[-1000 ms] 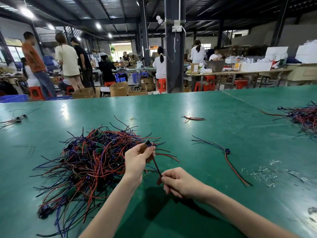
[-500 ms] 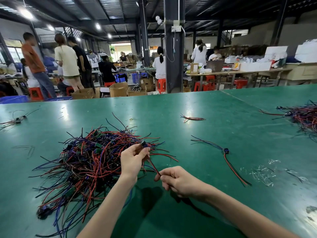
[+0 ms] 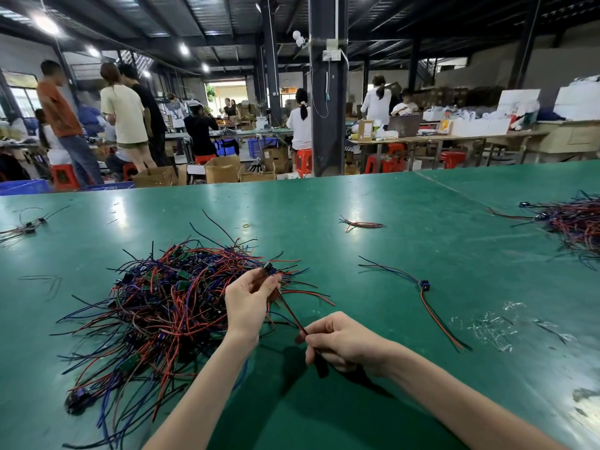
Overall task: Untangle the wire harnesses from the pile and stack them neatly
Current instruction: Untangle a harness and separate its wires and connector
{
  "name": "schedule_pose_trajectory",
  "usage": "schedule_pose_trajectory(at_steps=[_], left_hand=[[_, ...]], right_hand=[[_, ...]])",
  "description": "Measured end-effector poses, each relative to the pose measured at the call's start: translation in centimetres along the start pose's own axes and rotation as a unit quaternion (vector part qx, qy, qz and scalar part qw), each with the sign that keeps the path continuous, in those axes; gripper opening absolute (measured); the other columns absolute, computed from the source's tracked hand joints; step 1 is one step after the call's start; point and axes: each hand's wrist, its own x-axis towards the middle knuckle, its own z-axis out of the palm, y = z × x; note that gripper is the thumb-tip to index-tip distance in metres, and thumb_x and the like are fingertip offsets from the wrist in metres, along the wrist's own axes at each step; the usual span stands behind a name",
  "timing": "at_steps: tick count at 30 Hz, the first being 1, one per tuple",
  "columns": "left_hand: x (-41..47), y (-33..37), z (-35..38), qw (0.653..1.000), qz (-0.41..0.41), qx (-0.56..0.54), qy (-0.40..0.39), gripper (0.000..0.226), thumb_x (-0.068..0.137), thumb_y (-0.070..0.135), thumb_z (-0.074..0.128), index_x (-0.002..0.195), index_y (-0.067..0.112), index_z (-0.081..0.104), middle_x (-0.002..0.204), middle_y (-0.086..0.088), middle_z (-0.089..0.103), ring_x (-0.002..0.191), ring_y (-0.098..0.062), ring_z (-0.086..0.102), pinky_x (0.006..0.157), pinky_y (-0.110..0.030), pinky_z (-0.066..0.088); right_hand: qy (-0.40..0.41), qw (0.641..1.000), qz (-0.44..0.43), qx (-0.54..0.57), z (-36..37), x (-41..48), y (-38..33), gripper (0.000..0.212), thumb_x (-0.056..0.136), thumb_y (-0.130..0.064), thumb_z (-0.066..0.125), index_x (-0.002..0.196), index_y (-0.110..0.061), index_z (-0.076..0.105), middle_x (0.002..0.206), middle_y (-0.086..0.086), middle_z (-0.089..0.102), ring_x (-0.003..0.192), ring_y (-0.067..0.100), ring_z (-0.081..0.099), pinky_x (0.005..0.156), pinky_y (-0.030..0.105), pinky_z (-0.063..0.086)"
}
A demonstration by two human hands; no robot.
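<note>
one bunch of red and black wires (image 3: 288, 313) is up off the table, held in a straight slanted line. its little blue plug (image 3: 269, 269) is at the top, far end, and the wires run down toward the person and a bit to the right.

the left hand (image 3: 248, 306) pinches the plug end with thumb and fingertips, right at the edge of the big pile (image 3: 156, 313). the right hand (image 3: 341, 344) is lower and nearer the person. its fingers are curled and pinch the tail end of the same wires. so the bunch lies between the two hands, plug end by the pile and tail end away from it.

some pile wires cross just behind the plug. i can't tell if they are caught on it. i think the next pull should go along that line, to the right, away from the pile.

over there, well apart, one freed bunch (image 3: 422, 287) lies alone on the green table (image 3: 422, 206). the right hand is the nearer one to it.
</note>
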Motion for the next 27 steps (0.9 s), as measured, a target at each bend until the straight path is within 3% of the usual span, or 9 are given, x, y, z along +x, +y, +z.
schedule_pose_trajectory(at_steps=[7,12,15,17,20,27], left_hand=[[0.1,1.0,0.2,0.997,-0.013,-0.072,0.011,0.015,0.085,-0.004,0.062,0.084,0.011,0.067,0.069,0.004,0.073,0.063,-0.003,0.065,0.060,-0.014,0.052],[0.2,1.1,0.1,0.997,-0.031,-0.071,0.021,0.017,0.085,-0.006,0.062,0.079,0.010,0.066,0.063,0.005,0.071,0.057,-0.001,0.063,0.057,-0.013,0.052],[0.0,1.0,0.0,0.999,-0.019,-0.038,0.020,0.016,0.084,-0.004,0.064,0.078,0.011,0.068,0.065,0.004,0.071,0.059,-0.002,0.063,0.058,-0.013,0.052],[0.1,1.0,-0.1,0.999,-0.020,-0.037,0.029,0.016,0.084,-0.003,0.065,0.078,0.011,0.068,0.068,0.003,0.071,0.059,-0.003,0.063,0.058,-0.013,0.052],[0.3,1.3,-0.1,0.997,-0.035,-0.053,0.039,0.016,0.085,-0.003,0.064,0.078,0.011,0.067,0.068,0.004,0.071,0.061,-0.003,0.063,0.057,-0.013,0.051],[0.1,2.5,0.0,0.981,-0.107,-0.163,0.011,0.014,0.087,-0.007,0.057,0.081,0.003,0.065,0.065,0.000,0.070,0.057,-0.005,0.064,0.054,-0.013,0.052]], right_hand=[[0.001,0.999,-0.032,0.006,0.5,-0.2,-0.4,0.024,0.100,-0.005,0.040,0.110,0.011,0.055,0.051,0.001,0.056,0.026,0.003,0.026,0.028,0.014,0.019],[0.002,0.969,-0.188,-0.160,1.4,-0.9,-0.7,0.027,0.098,-0.002,0.042,0.109,-0.020,0.058,0.067,-0.006,0.061,0.047,0.011,0.033,0.045,0.020,0.029],[0.007,0.962,-0.204,-0.183,1.5,-0.7,-0.5,0.027,0.096,-0.003,0.043,0.111,-0.018,0.060,0.066,-0.008,0.063,0.051,0.011,0.035,0.048,0.021,0.031],[0.010,0.974,-0.175,-0.143,1.4,-0.5,-0.3,0.023,0.096,-0.001,0.043,0.111,-0.010,0.059,0.063,-0.005,0.063,0.043,0.005,0.031,0.042,0.018,0.029],[0.009,0.996,-0.084,0.005,1.2,-0.1,0.0,0.019,0.098,-0.001,0.041,0.103,-0.005,0.059,0.056,0.000,0.059,0.031,0.004,0.025,0.031,0.018,0.023],[0.046,0.984,0.017,0.170,0.1,0.4,-0.1,0.022,0.096,0.003,0.040,0.094,0.004,0.062,0.057,0.006,0.054,0.025,0.003,0.021,0.033,0.011,0.016]])
